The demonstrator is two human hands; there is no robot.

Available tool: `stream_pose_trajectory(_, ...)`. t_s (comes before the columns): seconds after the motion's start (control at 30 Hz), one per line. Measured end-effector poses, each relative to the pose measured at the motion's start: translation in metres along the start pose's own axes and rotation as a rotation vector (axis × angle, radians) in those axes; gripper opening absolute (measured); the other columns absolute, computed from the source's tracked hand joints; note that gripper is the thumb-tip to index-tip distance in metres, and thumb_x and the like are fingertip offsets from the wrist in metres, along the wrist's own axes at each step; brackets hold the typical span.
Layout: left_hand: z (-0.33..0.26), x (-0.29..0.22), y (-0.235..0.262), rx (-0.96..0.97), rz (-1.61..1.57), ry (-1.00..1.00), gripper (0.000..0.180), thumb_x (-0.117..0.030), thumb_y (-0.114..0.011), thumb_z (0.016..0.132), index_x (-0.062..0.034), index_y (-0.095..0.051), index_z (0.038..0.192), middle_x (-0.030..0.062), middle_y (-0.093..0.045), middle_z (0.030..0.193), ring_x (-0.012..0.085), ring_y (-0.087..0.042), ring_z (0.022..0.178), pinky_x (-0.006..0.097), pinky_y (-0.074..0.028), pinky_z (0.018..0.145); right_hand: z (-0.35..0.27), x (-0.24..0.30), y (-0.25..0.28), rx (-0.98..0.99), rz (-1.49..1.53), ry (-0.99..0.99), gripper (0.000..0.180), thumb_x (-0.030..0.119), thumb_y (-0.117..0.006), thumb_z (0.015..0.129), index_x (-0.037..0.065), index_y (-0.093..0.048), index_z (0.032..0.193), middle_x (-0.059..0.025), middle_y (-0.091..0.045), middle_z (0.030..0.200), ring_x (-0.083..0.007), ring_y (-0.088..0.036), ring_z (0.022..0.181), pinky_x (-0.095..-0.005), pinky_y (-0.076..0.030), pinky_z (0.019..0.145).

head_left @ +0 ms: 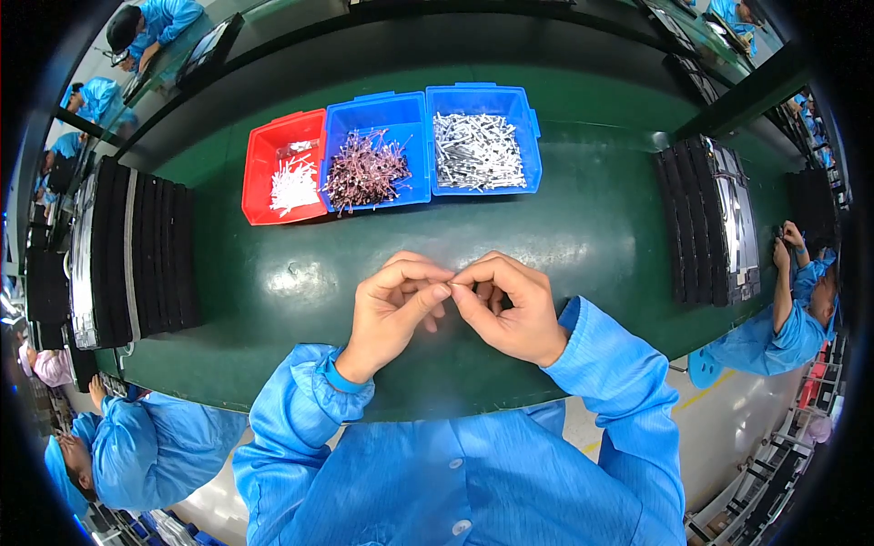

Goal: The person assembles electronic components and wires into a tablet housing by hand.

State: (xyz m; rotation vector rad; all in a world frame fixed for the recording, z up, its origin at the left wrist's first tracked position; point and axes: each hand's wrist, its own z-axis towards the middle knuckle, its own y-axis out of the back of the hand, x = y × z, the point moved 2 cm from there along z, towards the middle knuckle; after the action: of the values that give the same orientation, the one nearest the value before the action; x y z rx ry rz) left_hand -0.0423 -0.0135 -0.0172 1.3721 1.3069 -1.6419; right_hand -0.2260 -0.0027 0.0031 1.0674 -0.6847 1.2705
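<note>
Above the green table (300,346), near its front edge, my two hands meet fingertip to fingertip. My left hand (393,314) pinches with thumb and forefinger, a blue band around its wrist. Thumb and forefinger of my right hand (514,314) are pressed together against the left fingertips. Whatever lies between them is too small or hidden to make out. Beyond the hands stand a red bin (258,168) with small white pieces (295,186), a blue bin (373,109) with thin brownish wired parts (366,170), and another blue bin (482,96) with white and silver cylindrical pieces (480,152).
A stack of black trays (150,255) stands on the left side of the table, another black stack (706,223) on the right. A dark shelf edge runs along the back. People in blue work clothes sit at both sides and beyond.
</note>
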Motion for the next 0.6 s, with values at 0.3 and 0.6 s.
stream_pose_trajectory(0.3, 0.001, -0.003, 0.005, -0.018, 0.074, -0.055, 0.011, -0.004, -0.071, 0.096, -0.0005, -0.072, 0.106, 0.0071, -0.062, 0.106, 0.0109, -0.065, 0.078, 0.023, -0.053, 0.058, 0.001, 0.0, -0.003, 0.016, 0.003, -0.013, 0.008, 0.0, -0.076, 0.089, 0.002, -0.07, 0.093, -0.0017, -0.064, 0.078, -0.0024, -0.054, 0.057, -0.0201, -0.037, 0.047)
stream_pose_trajectory(0.6, 0.004, -0.021, 0.002, -0.084, 1.002, -0.53, 0.02, 0.0, -0.079, 0.082, -0.0103, -0.072, 0.097, 0.0071, -0.064, 0.095, 0.0258, -0.068, 0.075, 0.035, -0.054, 0.06, 0.006, 0.001, 0.016, 0.063, -0.157, -0.101, 0.008, -0.001, -0.078, 0.083, 0.002, -0.071, 0.085, 0.0017, -0.061, 0.07, -0.0012, -0.051, 0.056, -0.0198, -0.039, 0.048)
